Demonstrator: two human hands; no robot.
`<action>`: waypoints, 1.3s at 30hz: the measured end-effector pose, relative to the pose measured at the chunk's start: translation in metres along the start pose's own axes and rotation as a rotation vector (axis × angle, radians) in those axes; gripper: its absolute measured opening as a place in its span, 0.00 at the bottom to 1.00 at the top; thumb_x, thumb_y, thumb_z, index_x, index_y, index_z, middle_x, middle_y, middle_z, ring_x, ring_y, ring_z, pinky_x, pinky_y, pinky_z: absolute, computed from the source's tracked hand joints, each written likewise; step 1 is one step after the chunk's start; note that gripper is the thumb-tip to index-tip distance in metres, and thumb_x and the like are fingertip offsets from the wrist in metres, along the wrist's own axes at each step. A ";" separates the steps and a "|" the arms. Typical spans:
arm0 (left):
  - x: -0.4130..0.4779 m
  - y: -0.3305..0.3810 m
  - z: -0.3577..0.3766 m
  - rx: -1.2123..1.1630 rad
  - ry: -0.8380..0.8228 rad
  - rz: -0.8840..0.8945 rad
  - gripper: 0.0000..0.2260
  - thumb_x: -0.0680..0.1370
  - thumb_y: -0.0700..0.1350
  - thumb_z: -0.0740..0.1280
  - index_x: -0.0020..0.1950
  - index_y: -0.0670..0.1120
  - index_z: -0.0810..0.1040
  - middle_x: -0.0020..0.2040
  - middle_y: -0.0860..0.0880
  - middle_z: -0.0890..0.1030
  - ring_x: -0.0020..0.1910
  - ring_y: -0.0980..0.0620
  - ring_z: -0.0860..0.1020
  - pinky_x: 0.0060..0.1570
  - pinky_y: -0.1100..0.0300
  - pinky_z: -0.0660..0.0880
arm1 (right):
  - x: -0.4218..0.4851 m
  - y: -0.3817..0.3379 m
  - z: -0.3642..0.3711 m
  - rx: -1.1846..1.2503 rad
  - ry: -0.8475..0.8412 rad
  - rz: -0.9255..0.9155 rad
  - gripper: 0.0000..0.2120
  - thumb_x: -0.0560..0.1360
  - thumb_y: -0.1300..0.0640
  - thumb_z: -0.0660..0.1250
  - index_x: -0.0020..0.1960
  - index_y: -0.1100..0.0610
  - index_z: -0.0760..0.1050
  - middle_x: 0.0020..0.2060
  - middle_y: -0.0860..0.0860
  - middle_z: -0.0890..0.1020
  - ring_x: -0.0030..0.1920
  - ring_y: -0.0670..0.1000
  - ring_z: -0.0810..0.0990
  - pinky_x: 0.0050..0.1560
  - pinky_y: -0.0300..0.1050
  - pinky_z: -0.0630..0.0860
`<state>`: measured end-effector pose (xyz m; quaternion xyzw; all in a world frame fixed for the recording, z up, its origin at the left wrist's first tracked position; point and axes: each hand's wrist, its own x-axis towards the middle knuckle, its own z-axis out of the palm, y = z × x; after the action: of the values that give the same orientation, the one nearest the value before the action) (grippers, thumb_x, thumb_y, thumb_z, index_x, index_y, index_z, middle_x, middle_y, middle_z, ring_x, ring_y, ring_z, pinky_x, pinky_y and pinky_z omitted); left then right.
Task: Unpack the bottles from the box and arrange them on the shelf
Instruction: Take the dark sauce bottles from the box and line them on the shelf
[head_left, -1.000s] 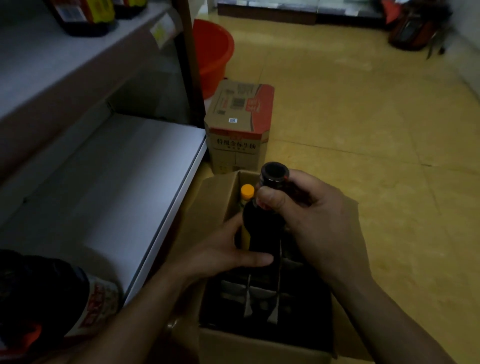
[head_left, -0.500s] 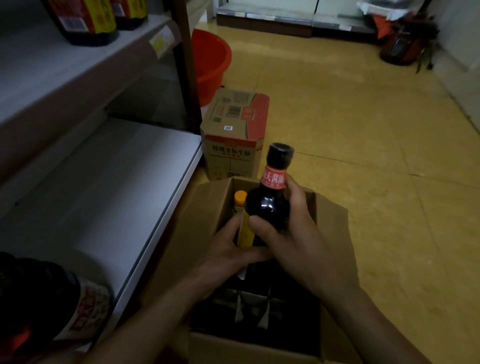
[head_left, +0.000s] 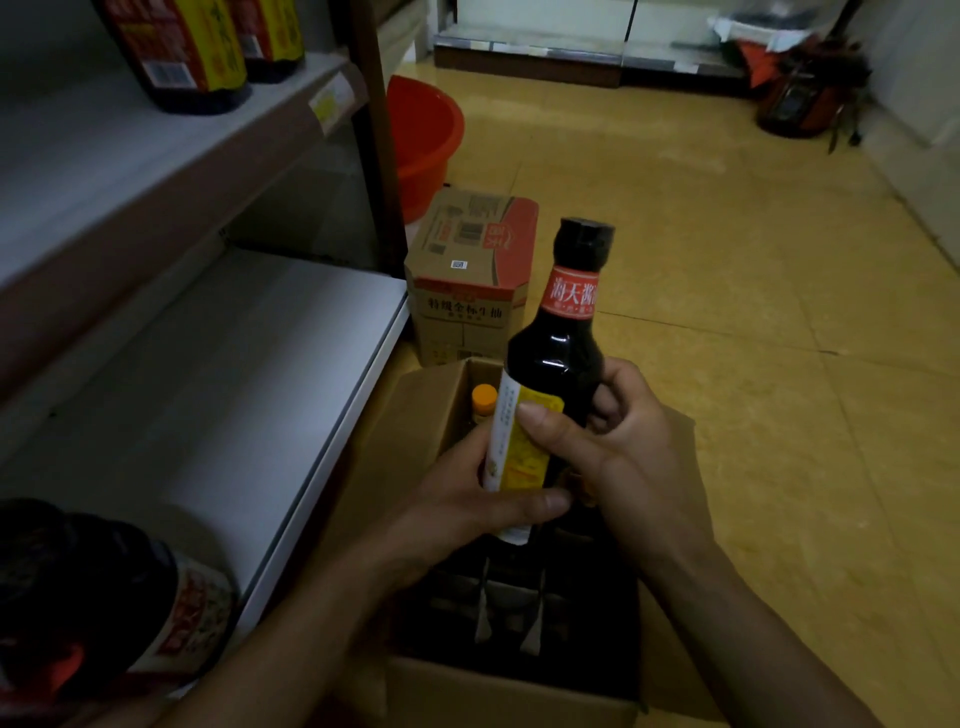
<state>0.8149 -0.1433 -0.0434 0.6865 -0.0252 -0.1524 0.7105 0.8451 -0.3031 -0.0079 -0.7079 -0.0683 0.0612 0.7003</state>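
The floor (head_left: 727, 312) is yellow tile with thin dark lines. An open brown box (head_left: 415, 415) sits on it, and everything here is told from that box.

Right above the box a dark bottle (head_left: 561, 364) with a black cap, a red neck label and a yellow label is held up, tilted a little. The left hand (head_left: 467, 509) grips its lower part, fingers curled behind and thumb across the front. The right hand (head_left: 623, 457) grips it higher up, fingers (head_left: 613, 379) wrapped round the dark glass and thumb pressed on the yellow label.

Inside the box, at the far left corner, stands a bottle with an orange cap (head_left: 484, 397). Cardboard dividers (head_left: 485, 608) show in the dark near part.

Just behind the box stands a closed carton (head_left: 470, 280) with red print. Farther behind is a red tub (head_left: 423, 140).

Left of the box is a white lower shelf (head_left: 208, 395); its front edge runs close beside the box. A big dark bottle (head_left: 104, 597) stands on its near end. Above it an upper shelf (head_left: 104, 156) holds dark bottles with yellow labels (head_left: 176, 52).

Right of the box the floor spreads wide. Far behind are a low ledge (head_left: 530, 57) and a dark heap of things (head_left: 805, 98).
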 end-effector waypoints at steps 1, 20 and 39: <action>-0.001 0.002 -0.002 -0.031 -0.064 -0.049 0.21 0.71 0.50 0.77 0.61 0.66 0.79 0.57 0.58 0.85 0.58 0.59 0.84 0.52 0.67 0.79 | 0.001 -0.002 -0.003 0.036 -0.014 -0.011 0.30 0.65 0.49 0.82 0.63 0.51 0.76 0.54 0.47 0.88 0.54 0.45 0.87 0.48 0.39 0.84; 0.007 -0.021 0.038 -0.038 0.389 0.049 0.34 0.62 0.63 0.78 0.65 0.58 0.75 0.55 0.60 0.86 0.53 0.60 0.85 0.46 0.62 0.83 | 0.012 0.006 -0.003 -0.201 -0.160 -0.030 0.24 0.80 0.50 0.67 0.75 0.53 0.70 0.54 0.39 0.86 0.55 0.37 0.84 0.54 0.32 0.80; 0.009 -0.017 0.009 -0.091 0.129 -0.088 0.26 0.68 0.49 0.81 0.65 0.55 0.80 0.58 0.55 0.86 0.57 0.56 0.85 0.49 0.64 0.82 | 0.028 0.017 -0.022 0.222 -0.150 0.057 0.23 0.76 0.53 0.72 0.70 0.56 0.75 0.59 0.55 0.86 0.58 0.57 0.86 0.54 0.50 0.84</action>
<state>0.8183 -0.1547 -0.0612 0.6623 0.0578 -0.1402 0.7337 0.8767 -0.3199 -0.0248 -0.6214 -0.0930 0.1411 0.7651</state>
